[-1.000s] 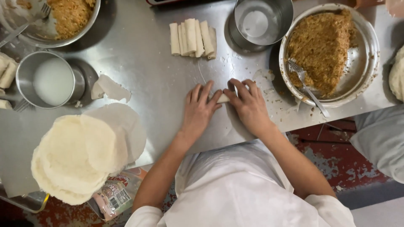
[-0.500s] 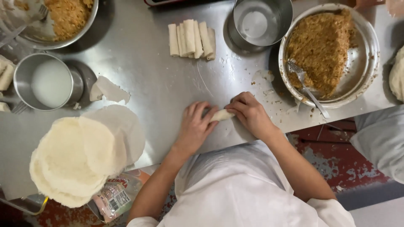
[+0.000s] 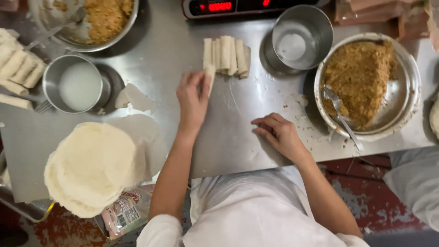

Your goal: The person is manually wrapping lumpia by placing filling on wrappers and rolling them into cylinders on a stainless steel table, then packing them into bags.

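My left hand reaches forward over the steel table and holds a pale rolled wrapper at the left end of a row of several finished rolls. My right hand rests on the table nearer to me, fingers loosely curled, holding nothing. To its right stands a wide metal bowl of brown minced filling with a fork in it.
A stack of round white wrappers lies at the front left. A metal cup of white liquid stands behind it, an empty steel pot at the back right. Another bowl of filling and more rolls sit far left.
Both hands were rolling a wrapper together near the table's front. My left hand has since carried the finished roll forward to the row. My right hand stayed behind on the table.
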